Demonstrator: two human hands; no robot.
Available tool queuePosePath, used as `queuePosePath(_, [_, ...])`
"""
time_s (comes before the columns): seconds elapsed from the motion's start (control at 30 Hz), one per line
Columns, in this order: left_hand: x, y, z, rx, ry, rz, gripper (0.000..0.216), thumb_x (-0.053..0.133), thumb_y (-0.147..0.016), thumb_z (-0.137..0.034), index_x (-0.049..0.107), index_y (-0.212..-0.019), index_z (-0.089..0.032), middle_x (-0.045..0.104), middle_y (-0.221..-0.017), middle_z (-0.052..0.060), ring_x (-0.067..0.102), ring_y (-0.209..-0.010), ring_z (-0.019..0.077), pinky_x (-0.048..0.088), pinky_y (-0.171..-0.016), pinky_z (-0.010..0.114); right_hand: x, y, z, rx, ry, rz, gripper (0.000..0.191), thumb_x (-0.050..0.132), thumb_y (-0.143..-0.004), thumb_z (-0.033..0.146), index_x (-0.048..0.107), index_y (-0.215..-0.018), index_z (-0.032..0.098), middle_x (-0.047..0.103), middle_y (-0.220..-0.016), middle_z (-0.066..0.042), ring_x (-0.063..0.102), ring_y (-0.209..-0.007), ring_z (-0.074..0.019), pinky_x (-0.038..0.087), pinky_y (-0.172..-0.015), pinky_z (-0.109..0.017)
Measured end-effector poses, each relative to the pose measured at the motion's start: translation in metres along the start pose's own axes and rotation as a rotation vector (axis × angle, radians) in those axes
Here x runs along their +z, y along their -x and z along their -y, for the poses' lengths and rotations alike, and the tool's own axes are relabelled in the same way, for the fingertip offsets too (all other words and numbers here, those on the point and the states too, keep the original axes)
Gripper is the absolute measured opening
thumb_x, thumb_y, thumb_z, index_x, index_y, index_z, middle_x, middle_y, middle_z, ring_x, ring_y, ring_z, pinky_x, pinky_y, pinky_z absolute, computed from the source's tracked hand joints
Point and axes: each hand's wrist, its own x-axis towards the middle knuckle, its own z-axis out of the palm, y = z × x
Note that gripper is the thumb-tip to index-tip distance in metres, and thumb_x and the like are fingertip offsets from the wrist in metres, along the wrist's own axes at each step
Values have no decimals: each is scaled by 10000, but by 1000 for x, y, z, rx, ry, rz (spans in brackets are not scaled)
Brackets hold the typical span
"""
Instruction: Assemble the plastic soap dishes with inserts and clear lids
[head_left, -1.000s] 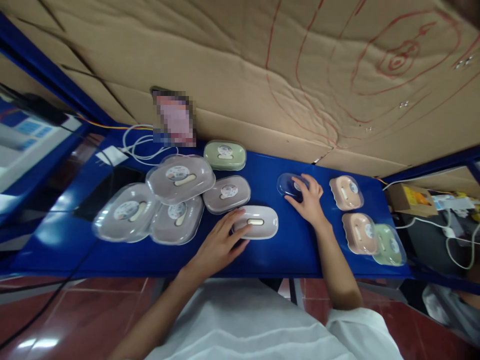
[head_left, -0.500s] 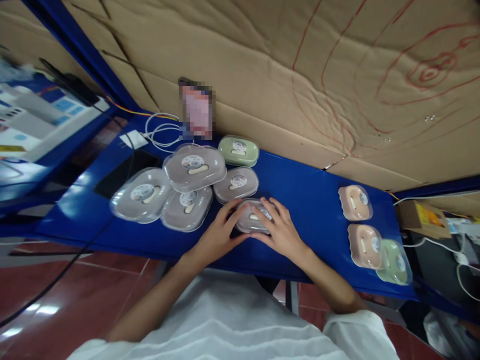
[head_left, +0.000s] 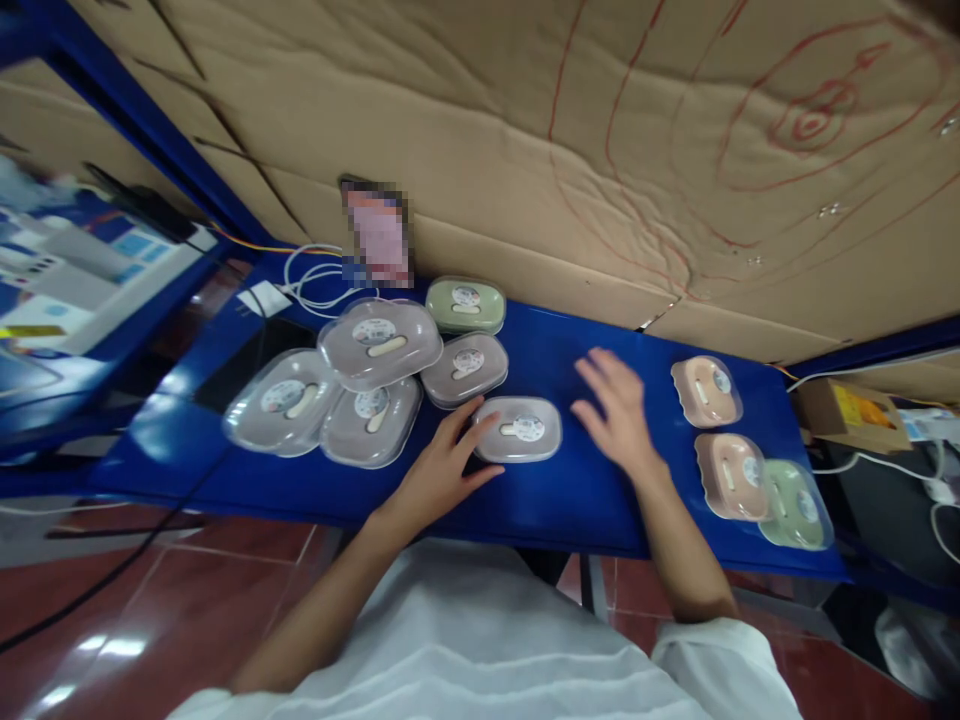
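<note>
A grey soap box with a clear lid and a round label [head_left: 521, 430] lies on the blue table [head_left: 551, 510] in front of me. My left hand [head_left: 450, 460] rests at its left end, thumb and fingers spread around that end. Off to the right of the box, my right hand [head_left: 615, 410] hovers with its fingers apart and nothing in them. Close by on the left are more grey boxes with clear lids, among them one [head_left: 465, 368] just behind and a larger one [head_left: 380, 342] lying across its neighbours. A green box [head_left: 466, 304] sits at the back.
On the right lie two peach boxes [head_left: 706, 391] and a green one [head_left: 799, 505], partly overlapping. A phone [head_left: 379, 235] leans on the cardboard wall [head_left: 487, 170]. A white cable [head_left: 311, 275] and a dark flat object [head_left: 251, 365] lie at the left.
My right hand has let go of the grey box and moved right, away from it. My left hand stays at the box's left end. The view has shifted slightly.
</note>
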Motion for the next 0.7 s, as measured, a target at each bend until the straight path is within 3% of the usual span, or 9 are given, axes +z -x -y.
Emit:
queuePosePath(0.1, [-1,1,-3,49,-52,11,769,748,-999,-355,368,-1667,-320,374,-1707,176,453,-1564,366,491,-1243,546,-8,1,-44,570,278,-209,713,445,-1080,539,390,-1670,142,350,-1727,-265,307,-1614,-436,259,-1258,-727])
queuePosePath(0.17, [-1,0,-3,60,-71,7,729,723,-1014,-345,386,-1659,-316,401,-1691,173,468,-1553,364,486,-1245,550,-5,5,-59,785,375,-155,744,426,-1066,528,397,-1650,69,364,-1692,-332,246,-1610,-511,214,-1194,-827])
queuePosePath(0.2, [-1,-1,-3,61,-77,5,711,711,-1021,-336,393,-1656,-311,409,-1686,174,472,-1549,363,485,-1245,550,-2,7,-61,809,386,-91,722,417,-1065,509,425,-1632,61,426,-1651,-337,248,-1600,-523,203,-1172,-847])
queuePosePath(0.3, [-1,-2,-3,73,-91,14,660,676,-1038,-312,411,-1642,-289,402,-1688,186,466,-1552,365,483,-1242,552,6,11,-51,632,330,40,611,406,-1079,453,510,-1582,121,583,-1540,-265,401,-1530,-444,243,-1202,-754])
queuePosePath(0.43, [-1,-1,-3,94,-101,8,623,656,-1048,-294,423,-1626,-273,408,-1680,190,467,-1552,356,488,-1239,537,7,4,-36,380,270,1,572,450,-1086,512,542,-1569,220,445,-1689,-200,431,-1536,-356,276,-1238,-613])
queuePosePath(0.57, [-1,1,-2,81,-95,-13,620,654,-1047,-300,428,-1624,-265,424,-1670,194,480,-1543,355,492,-1235,539,-11,5,-37,410,242,-28,583,451,-1084,532,536,-1568,219,471,-1675,-207,441,-1545,-364,308,-1229,-621])
queuePosePath(0.63, [-1,2,-2,73,-94,-7,612,653,-1046,-301,444,-1620,-269,428,-1671,195,496,-1530,360,505,-1220,542,-31,21,-45,392,203,-52,584,444,-1086,525,531,-1569,208,524,-1636,-204,492,-1515,-350,379,-1207,-580])
queuePosePath(0.7, [-1,2,-2,70,-92,-4,600,651,-1045,-293,461,-1614,-275,431,-1673,193,505,-1523,362,514,-1210,542,-54,52,-54,441,234,-190,587,426,-1093,526,537,-1562,191,555,-1602,-207,531,-1483,-347,436,-1181,-548])
